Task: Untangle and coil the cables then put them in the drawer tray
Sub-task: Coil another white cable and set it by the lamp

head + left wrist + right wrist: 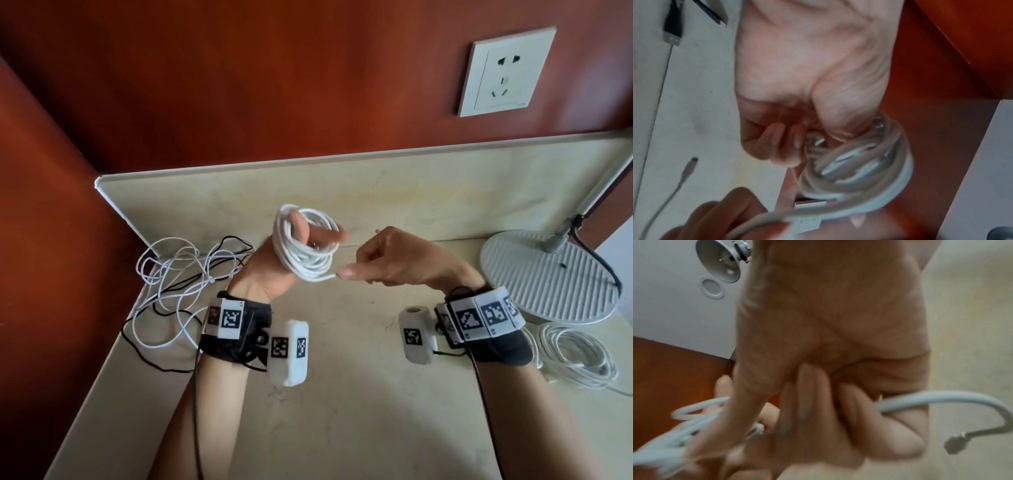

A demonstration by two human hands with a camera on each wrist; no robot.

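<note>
Above the counter [342,394], a white cable coil [305,246] is gripped by the left hand [274,263], its loose end pinched by the right hand [394,257].

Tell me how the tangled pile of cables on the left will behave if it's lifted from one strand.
The tangle would likely come up floppy, its thin loops sagging. White and black strands cross each other, so one strand probably drags the rest along. It looks light, and loose ends may snag on the counter edge.

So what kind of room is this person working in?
Probably a home or hotel room: a cream stone-look countertop in a corner of red-brown wood-panelled wall, with a white wall socket and a white round lamp base.
</note>
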